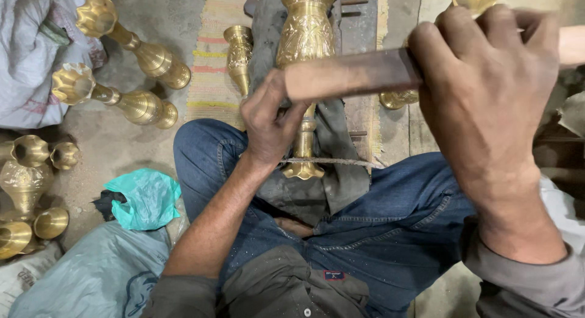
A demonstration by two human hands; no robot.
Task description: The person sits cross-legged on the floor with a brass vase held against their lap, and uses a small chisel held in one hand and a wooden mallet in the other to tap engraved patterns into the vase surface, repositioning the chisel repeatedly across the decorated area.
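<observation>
A long engraved brass vase (306, 31) lies lengthwise on a dark cloth (341, 171) between my knees, its flared foot (303, 169) toward me. My left hand (268, 120) is closed around the vase's narrow stem, where the far end of a flat, brown-handled tool (347, 74) also rests. My right hand (487, 86), raised close to the camera, grips the tool's other end. What the tool's tip touches is hidden by my left hand.
Several more brass vases lie on the concrete floor at the left (131, 46), (109, 95), (27, 190). A smaller brass vase (239, 53) sits on a striped mat (213, 62). A teal plastic bag (146, 196) and grey sacks (91, 275) lie by my left leg.
</observation>
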